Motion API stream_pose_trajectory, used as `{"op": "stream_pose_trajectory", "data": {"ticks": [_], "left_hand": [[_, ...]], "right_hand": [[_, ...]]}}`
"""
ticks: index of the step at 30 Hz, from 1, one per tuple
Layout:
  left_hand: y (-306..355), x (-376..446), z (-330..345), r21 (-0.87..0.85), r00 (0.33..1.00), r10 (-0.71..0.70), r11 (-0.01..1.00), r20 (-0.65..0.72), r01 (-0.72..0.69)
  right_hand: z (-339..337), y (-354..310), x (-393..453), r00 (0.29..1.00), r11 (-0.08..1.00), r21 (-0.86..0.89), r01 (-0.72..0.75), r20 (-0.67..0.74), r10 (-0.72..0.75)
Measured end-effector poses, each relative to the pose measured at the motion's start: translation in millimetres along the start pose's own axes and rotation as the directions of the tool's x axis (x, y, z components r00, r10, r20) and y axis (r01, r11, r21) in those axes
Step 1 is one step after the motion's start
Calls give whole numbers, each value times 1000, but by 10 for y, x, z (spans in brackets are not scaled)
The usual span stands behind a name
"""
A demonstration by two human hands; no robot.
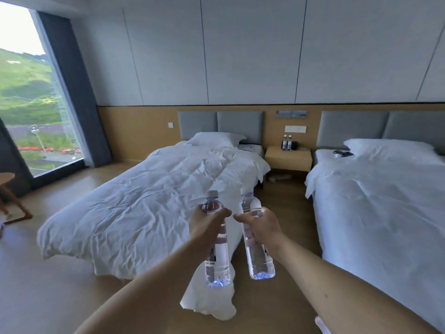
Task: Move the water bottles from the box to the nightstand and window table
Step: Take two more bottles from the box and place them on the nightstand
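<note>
My left hand [207, 225] grips a clear water bottle [218, 263] around its upper body, cap pointing away from me. My right hand [261, 225] grips a second clear water bottle [258, 261] the same way, just to the right of the first. Both bottles hang in the air above the foot corner of the left bed. Far ahead, the wooden nightstand [288, 158] sits between the two beds with two small bottles [287, 142] standing on its top. A round wooden table [7, 186] shows at the left edge beside the window. No box is in view.
The left bed [149, 196] with a rumpled white duvet and the right bed [380, 203] flank a narrow wooden-floor aisle leading to the nightstand. A large window [26, 104] with a dark curtain fills the left wall. Slippers lie under the nightstand.
</note>
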State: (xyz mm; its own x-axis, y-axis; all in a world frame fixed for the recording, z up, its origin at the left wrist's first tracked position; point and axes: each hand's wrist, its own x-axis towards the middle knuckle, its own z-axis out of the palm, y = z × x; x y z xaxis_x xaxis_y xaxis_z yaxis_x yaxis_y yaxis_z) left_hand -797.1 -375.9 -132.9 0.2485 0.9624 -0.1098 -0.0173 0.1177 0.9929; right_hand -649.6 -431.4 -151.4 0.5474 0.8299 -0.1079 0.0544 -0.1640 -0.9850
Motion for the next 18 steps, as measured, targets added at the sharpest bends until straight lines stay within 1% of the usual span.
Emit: {"op": "stream_pose_trajectory", "data": {"ticks": [6,10,15,18], "left_hand": [[5,1018,776,18,982,21,1000,186,-25],[71,1780,1216,17,960,-11,1000,281,6],[212,2784,1753,16,936,-17,1000,352,13],[251,3281,2100,53,929,-13,999,370,-7]], "right_hand": [[-410,90,945,983,1000,-24,-20,-181,15],[-567,-6,1678,955,998,-3,-55,-292,52],[-737,-159,2563,913,997,16,-78,-400,78],[-895,-164,3012,896,996,6,-91,-435,84]]}}
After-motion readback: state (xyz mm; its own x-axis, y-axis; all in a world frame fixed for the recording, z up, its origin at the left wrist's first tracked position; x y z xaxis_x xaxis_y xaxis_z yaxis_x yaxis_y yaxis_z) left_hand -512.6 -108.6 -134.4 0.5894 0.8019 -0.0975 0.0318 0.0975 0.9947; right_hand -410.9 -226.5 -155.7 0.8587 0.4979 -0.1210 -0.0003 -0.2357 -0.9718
